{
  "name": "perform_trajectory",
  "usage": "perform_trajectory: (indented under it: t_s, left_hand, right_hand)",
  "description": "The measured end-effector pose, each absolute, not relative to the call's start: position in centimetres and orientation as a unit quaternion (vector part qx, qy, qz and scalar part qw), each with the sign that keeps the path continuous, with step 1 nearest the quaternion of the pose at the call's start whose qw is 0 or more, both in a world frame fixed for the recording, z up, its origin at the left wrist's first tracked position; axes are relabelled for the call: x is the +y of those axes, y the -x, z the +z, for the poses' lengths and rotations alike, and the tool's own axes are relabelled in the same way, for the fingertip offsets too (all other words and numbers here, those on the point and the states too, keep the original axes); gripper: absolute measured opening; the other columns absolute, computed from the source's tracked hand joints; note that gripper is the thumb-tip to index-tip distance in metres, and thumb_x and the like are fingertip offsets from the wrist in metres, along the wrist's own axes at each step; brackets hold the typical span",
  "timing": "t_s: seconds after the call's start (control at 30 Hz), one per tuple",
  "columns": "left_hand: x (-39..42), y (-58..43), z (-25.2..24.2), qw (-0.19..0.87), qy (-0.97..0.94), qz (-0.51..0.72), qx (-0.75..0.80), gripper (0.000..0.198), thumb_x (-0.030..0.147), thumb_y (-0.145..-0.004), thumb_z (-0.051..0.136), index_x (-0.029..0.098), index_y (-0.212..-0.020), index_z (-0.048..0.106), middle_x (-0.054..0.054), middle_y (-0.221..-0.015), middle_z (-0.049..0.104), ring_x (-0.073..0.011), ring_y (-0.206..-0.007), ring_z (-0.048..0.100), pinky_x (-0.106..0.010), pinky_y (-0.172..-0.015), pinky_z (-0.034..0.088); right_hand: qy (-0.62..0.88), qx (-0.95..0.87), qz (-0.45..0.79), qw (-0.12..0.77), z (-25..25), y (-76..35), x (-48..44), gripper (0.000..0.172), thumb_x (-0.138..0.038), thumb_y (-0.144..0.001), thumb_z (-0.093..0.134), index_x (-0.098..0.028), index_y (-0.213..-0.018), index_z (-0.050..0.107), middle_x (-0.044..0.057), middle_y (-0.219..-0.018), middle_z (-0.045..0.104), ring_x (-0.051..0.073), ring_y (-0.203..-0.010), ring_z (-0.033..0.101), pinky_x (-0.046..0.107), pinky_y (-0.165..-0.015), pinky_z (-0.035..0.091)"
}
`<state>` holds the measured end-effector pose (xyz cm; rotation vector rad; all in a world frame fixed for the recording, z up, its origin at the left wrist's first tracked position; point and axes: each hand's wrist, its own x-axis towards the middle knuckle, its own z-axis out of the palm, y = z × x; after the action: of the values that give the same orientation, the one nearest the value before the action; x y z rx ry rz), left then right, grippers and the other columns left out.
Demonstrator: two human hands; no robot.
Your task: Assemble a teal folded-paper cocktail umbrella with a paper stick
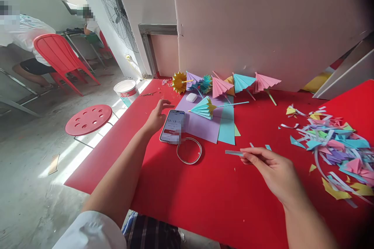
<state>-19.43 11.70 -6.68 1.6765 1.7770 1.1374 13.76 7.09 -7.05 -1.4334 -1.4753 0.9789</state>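
My right hand (273, 169) pinches a narrow pale-blue strip (233, 153) between thumb and fingers, above the red table; whether it is paper or tape I cannot tell. My left hand (157, 116) holds nothing, its fingers apart, beside the upper left of a phone (169, 130) that shows a running timer. Below the phone lies a roll of thin tape (189, 162), seen as a ring. A blue paper umbrella (203, 109) with a gold top rests on sheets of purple paper (209, 128) and blue paper (228, 130). A white earphone case (191, 97) sits close by.
Several folded paper umbrellas (244, 82) line the back of the red table (204, 202). Paper scraps (336, 144) heap at the right. Scissors (149, 94) lie near the left edge, beside a bucket (125, 87). A red stool (89, 118) stands left; people sit beyond.
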Motion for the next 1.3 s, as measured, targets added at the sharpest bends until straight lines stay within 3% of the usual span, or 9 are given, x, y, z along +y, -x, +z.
perform_trajectory:
  t_s: [0.07,0.2,0.27,0.4,0.6,0.73,0.87,1.3]
  left_hand:
    - [10.2,18.1,-5.8,0.206,-0.583,0.464,0.635,0.048,0.003,-0.063,0.033,0.022,-0.105,0.043,-0.004,-0.112,0.062,-0.0174,-0.113,0.052,-0.036,-0.088,0.044]
    - [6.3,11.4,-5.1,0.279,-0.584,0.483,0.590,0.021,0.025,-0.083,0.042,0.021,-0.099,0.056,-0.005,-0.095,0.068,-0.0176,-0.089,0.064,-0.031,-0.071,0.052]
    - [4.9,7.7,-5.2,0.351,-0.594,0.476,0.545,0.027,0.032,-0.078,0.058,0.022,-0.103,0.059,-0.004,-0.094,0.070,-0.0164,-0.084,0.065,-0.026,-0.066,0.053]
    - [4.2,3.8,-4.9,0.362,-0.573,0.521,0.519,0.005,0.022,-0.076,0.062,0.020,-0.077,0.067,-0.001,-0.067,0.070,-0.0127,-0.061,0.064,-0.021,-0.054,0.049]
    - [3.9,3.0,-2.5,0.296,-0.598,0.528,0.526,0.008,0.019,-0.078,0.060,0.022,-0.073,0.067,0.003,-0.065,0.069,-0.0094,-0.056,0.059,-0.019,-0.053,0.045]
    - [3.1,2.7,-2.2,0.277,-0.607,0.552,0.499,0.011,0.016,-0.080,0.058,0.021,-0.075,0.066,0.002,-0.069,0.070,-0.0089,-0.063,0.061,-0.017,-0.059,0.046]
    - [2.6,3.2,-2.5,0.253,-0.625,0.541,0.502,0.010,0.016,-0.079,0.059,0.021,-0.074,0.066,0.003,-0.069,0.069,-0.0080,-0.061,0.059,-0.017,-0.058,0.045]
    - [2.3,3.7,-3.0,0.312,-0.580,0.533,0.531,0.014,0.028,-0.080,0.056,0.022,-0.075,0.068,0.003,-0.063,0.065,-0.0096,-0.058,0.058,-0.019,-0.053,0.045]
  right_hand:
    - [0.573,-0.583,0.400,0.414,-7.1,-13.4,7.0,0.030,-0.048,-0.065,0.069,-0.021,-0.078,0.072,0.003,-0.067,0.069,0.020,-0.066,0.066,0.030,-0.063,0.054]
    - [0.564,-0.577,0.411,0.424,-6.7,-12.3,6.6,0.026,-0.045,-0.065,0.070,-0.022,-0.077,0.072,0.003,-0.068,0.069,0.020,-0.064,0.066,0.030,-0.062,0.055]
    - [0.564,-0.576,0.406,0.430,-6.3,-11.8,6.3,0.025,-0.044,-0.066,0.069,-0.022,-0.078,0.072,0.004,-0.070,0.070,0.020,-0.064,0.067,0.029,-0.062,0.056]
    - [0.559,-0.570,0.394,0.455,-5.1,-11.4,5.6,0.021,-0.041,-0.068,0.069,-0.023,-0.078,0.071,0.003,-0.070,0.070,0.018,-0.065,0.066,0.027,-0.060,0.055]
    - [0.503,-0.590,0.423,0.469,-2.2,-11.7,5.6,0.030,-0.039,-0.066,0.072,-0.022,-0.091,0.069,0.003,-0.076,0.071,0.016,-0.064,0.067,0.024,-0.060,0.056]
    - [0.485,-0.654,0.395,0.427,-1.3,-12.1,5.9,0.017,-0.037,-0.070,0.069,-0.021,-0.078,0.071,0.002,-0.066,0.069,0.016,-0.063,0.066,0.024,-0.059,0.056]
    - [0.455,-0.662,0.423,0.419,-1.7,-12.3,5.7,0.015,-0.034,-0.074,0.067,-0.022,-0.079,0.072,0.002,-0.069,0.070,0.015,-0.065,0.067,0.024,-0.061,0.057]
    - [0.386,-0.632,0.511,0.436,-2.1,-12.6,5.1,0.017,-0.030,-0.081,0.060,-0.026,-0.093,0.072,0.002,-0.084,0.074,0.017,-0.078,0.070,0.028,-0.072,0.059]
